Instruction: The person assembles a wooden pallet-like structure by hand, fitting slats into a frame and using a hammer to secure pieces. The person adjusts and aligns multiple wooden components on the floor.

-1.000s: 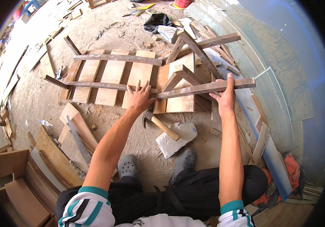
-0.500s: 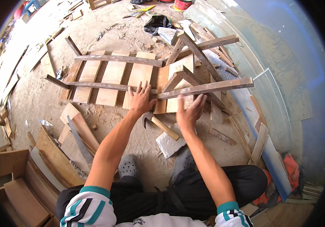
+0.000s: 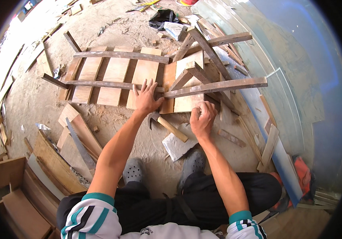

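A slatted wooden frame lies on the ground ahead of me, its pale slats (image 3: 111, 81) under two long dark rails. My left hand (image 3: 146, 98) lies with fingers spread on the nearer rail (image 3: 99, 83), close to where an angled wooden leg piece (image 3: 218, 88) meets it. Just below that leg piece, at the edge of a pale panel (image 3: 187, 104), my right hand (image 3: 204, 118) is closed with its fingers curled in; what they hold, if anything, is hidden. Between my hands a hammer (image 3: 172, 129) rests with its head near the frame, its wooden handle touching a whitish block (image 3: 177, 146).
To the left lie a handsaw (image 3: 79, 145) and wooden boards (image 3: 53, 163), with a wooden box-like piece (image 3: 23, 199) at lower left. On the right, glass-like sheets (image 3: 298, 103) and narrow offcuts (image 3: 268, 147) line the side. A black bag (image 3: 163, 19) sits beyond the frame.
My right hand has gone from fingers apart beside the leg piece to closed, slightly lower. My left hand stays on the rail. The view has shifted a little.
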`<state>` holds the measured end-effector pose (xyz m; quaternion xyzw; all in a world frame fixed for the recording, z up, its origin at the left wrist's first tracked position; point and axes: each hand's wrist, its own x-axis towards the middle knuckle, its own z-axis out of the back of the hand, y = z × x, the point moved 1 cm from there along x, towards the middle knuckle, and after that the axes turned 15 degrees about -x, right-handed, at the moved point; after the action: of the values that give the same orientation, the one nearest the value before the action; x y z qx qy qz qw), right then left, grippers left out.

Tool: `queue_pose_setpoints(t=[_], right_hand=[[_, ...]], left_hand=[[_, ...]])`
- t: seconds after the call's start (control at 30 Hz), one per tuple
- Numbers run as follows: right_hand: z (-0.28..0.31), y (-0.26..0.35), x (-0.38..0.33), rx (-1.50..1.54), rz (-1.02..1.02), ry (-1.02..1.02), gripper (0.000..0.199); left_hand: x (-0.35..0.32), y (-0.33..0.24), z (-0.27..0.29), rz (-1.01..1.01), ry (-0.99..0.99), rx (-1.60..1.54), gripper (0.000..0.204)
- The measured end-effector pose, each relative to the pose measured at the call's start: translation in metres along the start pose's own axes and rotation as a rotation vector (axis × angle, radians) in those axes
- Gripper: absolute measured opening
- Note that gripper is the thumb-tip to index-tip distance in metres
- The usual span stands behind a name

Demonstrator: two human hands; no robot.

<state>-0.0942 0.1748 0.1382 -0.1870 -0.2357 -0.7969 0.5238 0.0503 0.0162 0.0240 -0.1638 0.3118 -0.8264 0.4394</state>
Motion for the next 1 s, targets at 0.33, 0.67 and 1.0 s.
queue_pose_setpoints(t=[0.33,0.67,1.0], right_hand=[[0.006,-0.024,-0.027,0.29,-0.15,0.232,0.024],[-0.031,-0.038,-0.098,0.082,-0.101,0.572,0.018],[0.059,-0.015,0.054,0.001,0.359,-0.21,0.021]], left_hand=[[-0.002,0.016,-0.014,0.202,-0.634,-0.787,0.016],[0.012,-0.039,-0.031,1.115,-0.343,-1.803,0.055],[0.034,-0.031,-0.043,1.124,-0.192,-1.745,0.059]])
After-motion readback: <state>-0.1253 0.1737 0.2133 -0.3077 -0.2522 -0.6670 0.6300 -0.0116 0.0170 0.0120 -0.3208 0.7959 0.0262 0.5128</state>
